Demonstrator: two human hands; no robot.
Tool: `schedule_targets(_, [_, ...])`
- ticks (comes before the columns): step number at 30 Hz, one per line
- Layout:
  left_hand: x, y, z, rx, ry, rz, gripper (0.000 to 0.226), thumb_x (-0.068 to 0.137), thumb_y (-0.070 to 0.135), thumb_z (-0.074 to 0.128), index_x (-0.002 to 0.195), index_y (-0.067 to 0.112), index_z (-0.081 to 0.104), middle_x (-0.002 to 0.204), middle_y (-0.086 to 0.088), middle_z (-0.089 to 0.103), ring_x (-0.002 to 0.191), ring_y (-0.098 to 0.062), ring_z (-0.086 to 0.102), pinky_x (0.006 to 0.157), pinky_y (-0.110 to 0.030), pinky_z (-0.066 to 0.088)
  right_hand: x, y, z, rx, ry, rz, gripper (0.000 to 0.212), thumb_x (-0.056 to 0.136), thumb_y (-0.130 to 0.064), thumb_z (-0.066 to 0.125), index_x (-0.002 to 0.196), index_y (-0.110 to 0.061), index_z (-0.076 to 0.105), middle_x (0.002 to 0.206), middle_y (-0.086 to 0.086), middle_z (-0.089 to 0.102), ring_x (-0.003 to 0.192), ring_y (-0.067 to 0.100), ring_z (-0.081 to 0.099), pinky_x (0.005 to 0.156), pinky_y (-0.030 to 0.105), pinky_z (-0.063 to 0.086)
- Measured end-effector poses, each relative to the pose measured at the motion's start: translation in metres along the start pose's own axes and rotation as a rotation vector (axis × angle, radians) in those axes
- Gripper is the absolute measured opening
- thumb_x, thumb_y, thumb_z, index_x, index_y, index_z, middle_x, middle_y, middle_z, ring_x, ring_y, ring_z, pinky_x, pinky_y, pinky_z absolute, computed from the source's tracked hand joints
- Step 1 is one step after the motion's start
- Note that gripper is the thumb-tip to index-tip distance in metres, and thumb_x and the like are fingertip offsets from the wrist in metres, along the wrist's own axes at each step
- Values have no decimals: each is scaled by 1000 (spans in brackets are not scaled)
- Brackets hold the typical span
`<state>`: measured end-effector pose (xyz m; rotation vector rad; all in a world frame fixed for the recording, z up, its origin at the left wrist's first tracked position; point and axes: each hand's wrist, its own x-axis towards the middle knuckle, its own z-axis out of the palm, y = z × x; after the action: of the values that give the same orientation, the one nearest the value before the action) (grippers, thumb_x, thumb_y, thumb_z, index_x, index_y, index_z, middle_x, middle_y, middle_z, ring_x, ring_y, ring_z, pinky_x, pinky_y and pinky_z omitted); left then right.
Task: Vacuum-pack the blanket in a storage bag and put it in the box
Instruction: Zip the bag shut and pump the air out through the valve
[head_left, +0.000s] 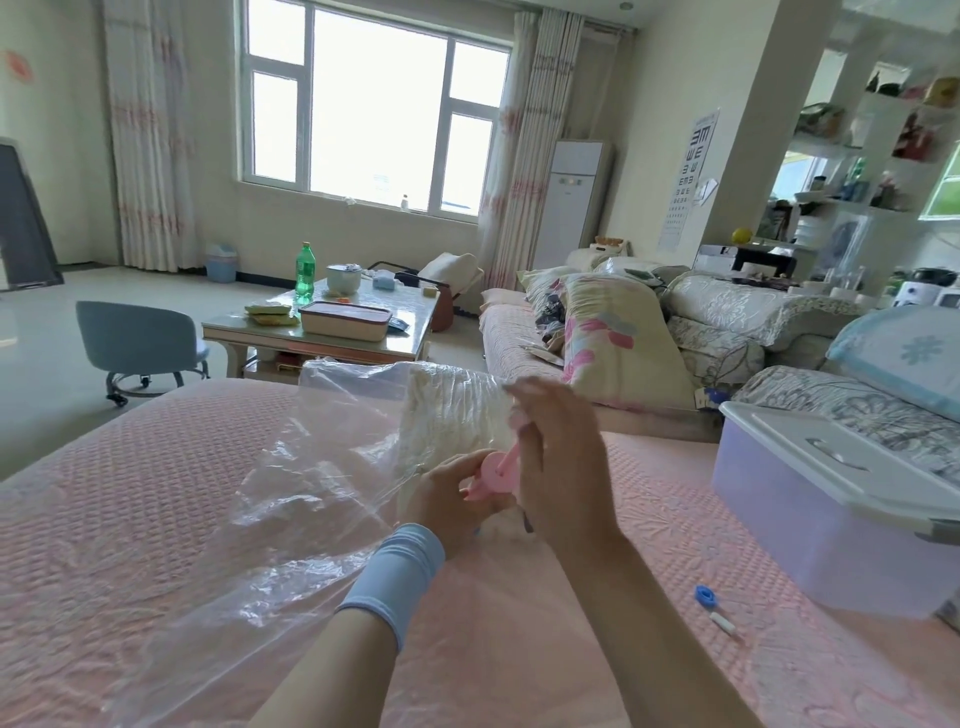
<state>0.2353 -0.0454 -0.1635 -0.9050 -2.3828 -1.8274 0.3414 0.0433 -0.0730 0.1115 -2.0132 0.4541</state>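
Working a pink pump (500, 470) on the storage bag (322, 467) with 2 hands.

Our left hand (449, 501), a pale blue cuff (400, 577) at its wrist, curls its fingers round the pump's round base and holds it against the bag. Our right hand (558, 457) is closed round the thin upper stem, though blur hides how its fingertips lie. The clear bag lies crumpled across the pink bedcover (130, 519), and the cream blanket (447, 410) sits folded inside it at the far end, just beyond our hands. The box (810, 525), lavender with its white lid on, stands on the bed to our right, well apart from the bag. 1 blue cap (705, 595) and 1 small white piece (723, 622) lie near it.
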Motion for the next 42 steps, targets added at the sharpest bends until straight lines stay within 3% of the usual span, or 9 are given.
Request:
schedule_targets(4, [1, -2, 1, 1, -17, 22, 54, 54, 59, 80, 106, 56, 65, 104, 19, 71, 99, -11, 68, 93, -38, 53, 19, -12, -18, 34, 251, -102, 36, 91, 0, 46, 117, -8, 70, 121, 6, 65, 117, 21, 56, 104, 27, 39])
schedule_targets(11, [-7, 7, 2, 88, -9, 36, 29, 71, 33, 68, 100, 31, 70, 93, 9, 69, 89, -18, 67, 86, -38, 53, -43, 27, 30, -107, -356, 184, 43, 89, -21, 39, 122, -21, 67, 129, -5, 57, 117, 20, 51, 99, 43, 48])
schedule_targets(16, [-2, 1, -2, -5, -1, -2, 49, 57, 56, 74, 106, 54, 66, 102, 19, 71, 97, -11, 68, 93, -40, 53, 1, -1, 0, -27, 5, -16, 40, 93, -14, 41, 123, -14, 68, 129, 2, 61, 120, 21, 54, 105, 29, 41])
schedule_targets(20, [-2, 2, -1, 0, -24, 9, 54, 54, 56, 79, 106, 51, 67, 103, 17, 71, 97, -10, 68, 91, -38, 55, 10, -5, -11, 12, 215, -99, 35, 95, -5, 45, 120, -8, 69, 127, 7, 63, 120, 22, 54, 105, 29, 40])
schedule_targets(27, [-11, 13, -1, 130, -18, -8, 42, 74, 41, 67, 115, 32, 68, 108, 6, 70, 100, -16, 66, 93, -34, 52, -43, 26, 31, -89, -353, 193, 45, 87, -19, 41, 123, -20, 68, 131, -4, 56, 120, 19, 50, 103, 42, 45])
schedule_targets(29, [-12, 15, -2, 63, 6, -2, 39, 69, 44, 68, 108, 38, 69, 101, 10, 71, 93, -13, 66, 94, -36, 52, -29, 18, 22, -63, -306, 172, 46, 87, -20, 40, 124, -19, 68, 133, -3, 58, 122, 19, 50, 107, 39, 43])
schedule_targets(32, [-5, 7, -4, -11, 0, -7, 48, 58, 53, 75, 105, 50, 68, 102, 18, 71, 94, -8, 68, 93, -38, 54, 3, -3, -3, -26, -1, -11, 40, 91, -13, 41, 121, -15, 68, 128, 1, 62, 120, 20, 54, 107, 25, 38])
schedule_targets(36, [-5, 7, -2, 8, -25, -6, 51, 55, 55, 76, 105, 54, 66, 105, 18, 70, 97, -8, 68, 91, -37, 55, 13, -12, -14, 0, 239, -103, 37, 91, -3, 45, 117, -10, 70, 123, 5, 64, 116, 21, 56, 102, 26, 39])
schedule_targets(42, [-12, 14, -1, 72, -63, -50, 43, 75, 34, 71, 118, 29, 66, 103, 13, 66, 91, -9, 63, 89, -28, 51, -46, 24, 29, -121, -325, 183, 45, 89, -21, 36, 121, -21, 67, 127, -5, 57, 115, 19, 51, 95, 42, 50])
